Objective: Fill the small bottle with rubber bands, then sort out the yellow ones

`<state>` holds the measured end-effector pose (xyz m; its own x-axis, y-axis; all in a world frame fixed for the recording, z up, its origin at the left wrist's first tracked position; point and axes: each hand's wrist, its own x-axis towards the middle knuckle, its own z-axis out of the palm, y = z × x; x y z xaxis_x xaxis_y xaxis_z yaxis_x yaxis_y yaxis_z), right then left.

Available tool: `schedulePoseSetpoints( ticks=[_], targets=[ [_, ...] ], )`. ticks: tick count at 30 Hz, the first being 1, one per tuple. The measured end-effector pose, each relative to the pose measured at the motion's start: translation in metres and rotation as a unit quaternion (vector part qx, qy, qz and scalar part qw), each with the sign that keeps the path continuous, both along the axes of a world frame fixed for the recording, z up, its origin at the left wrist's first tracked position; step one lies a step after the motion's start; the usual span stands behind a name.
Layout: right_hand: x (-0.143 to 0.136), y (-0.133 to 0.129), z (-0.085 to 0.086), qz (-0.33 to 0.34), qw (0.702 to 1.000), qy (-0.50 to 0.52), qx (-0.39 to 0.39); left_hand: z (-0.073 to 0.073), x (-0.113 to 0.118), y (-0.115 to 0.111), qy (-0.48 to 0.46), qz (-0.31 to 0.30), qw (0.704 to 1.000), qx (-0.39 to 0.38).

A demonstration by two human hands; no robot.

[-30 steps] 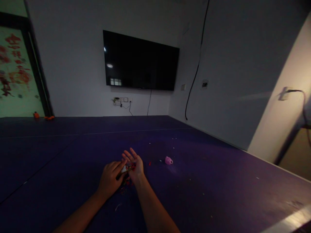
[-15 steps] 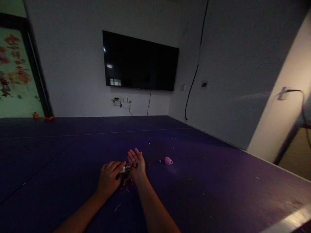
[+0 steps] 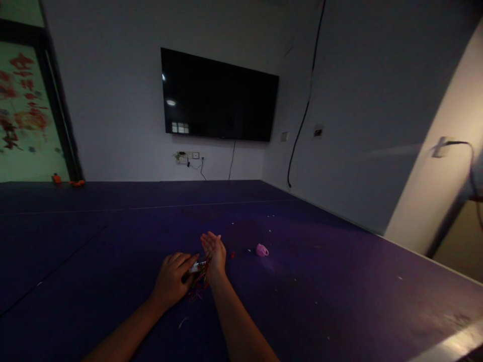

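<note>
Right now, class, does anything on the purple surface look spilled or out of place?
Yes: loose coloured strands lie heaped on the purple surface beside the small container in the left hand, as if spilled. A red piece sits apart, to the right of the right hand, and pale scraps dot the surface like litter.

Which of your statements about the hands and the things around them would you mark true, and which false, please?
1. The left hand holds a pale, shiny object. True.
2. The right hand's fingers are curled into a fist. False: the right hand is open, its fingers extended.
3. Colourful bits lie between the hands. True.
4. The pink object lies left of both hands. False: the pink object lies to their right.
5. The television hangs on the wall. True.
</note>
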<state>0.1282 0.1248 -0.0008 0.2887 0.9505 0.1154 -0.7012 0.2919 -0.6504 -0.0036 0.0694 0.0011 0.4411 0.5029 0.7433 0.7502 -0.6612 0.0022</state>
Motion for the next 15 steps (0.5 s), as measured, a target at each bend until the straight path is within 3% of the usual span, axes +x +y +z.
schedulePoseSetpoints(
  ticks=[7,15],
  targets=[
    [-0.0026,0.0006,-0.0076,0.013,1.000,-0.013,0.004,-0.0038,0.0005,0.0019,-0.007,-0.017,1.000,0.000],
    [-0.0065,-0.0035,-0.0014,0.005,0.999,-0.041,-0.005,-0.0040,-0.0011,0.0062,-0.108,0.047,0.993,-0.019]
  ],
)
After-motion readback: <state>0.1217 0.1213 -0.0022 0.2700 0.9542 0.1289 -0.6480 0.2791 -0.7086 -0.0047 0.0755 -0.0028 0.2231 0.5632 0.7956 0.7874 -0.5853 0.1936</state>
